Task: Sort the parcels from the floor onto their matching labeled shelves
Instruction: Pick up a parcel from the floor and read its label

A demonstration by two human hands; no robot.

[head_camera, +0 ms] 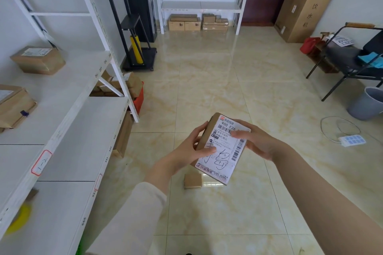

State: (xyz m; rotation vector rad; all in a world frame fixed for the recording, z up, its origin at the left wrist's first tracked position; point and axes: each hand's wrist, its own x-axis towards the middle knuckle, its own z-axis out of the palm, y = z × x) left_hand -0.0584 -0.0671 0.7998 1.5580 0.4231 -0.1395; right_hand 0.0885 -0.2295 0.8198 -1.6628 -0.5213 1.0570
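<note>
A small cardboard parcel [224, 151] with a white shipping label and handwritten black marks is held up in front of me, label facing up. My left hand [189, 151] grips its left edge, thumb lying on the label. My right hand [257, 143] holds the right side, with its fingers laid across the top of the label. Another small brown parcel [193, 180] lies on the tiled floor just below. The white shelf unit [68, 114] on my left carries a red-bordered label [41, 162] on its front edge and two parcels [38, 60], [14, 105].
Boxes fill a red crate [137, 97] under the left shelves. A second white rack [201, 6] at the back has boxes stacked beneath it. A black chair [352, 58], grey bucket [366, 103] and power strip [352, 140] stand on the right. A black cart with a yellow roll [136, 51] stands near the back.
</note>
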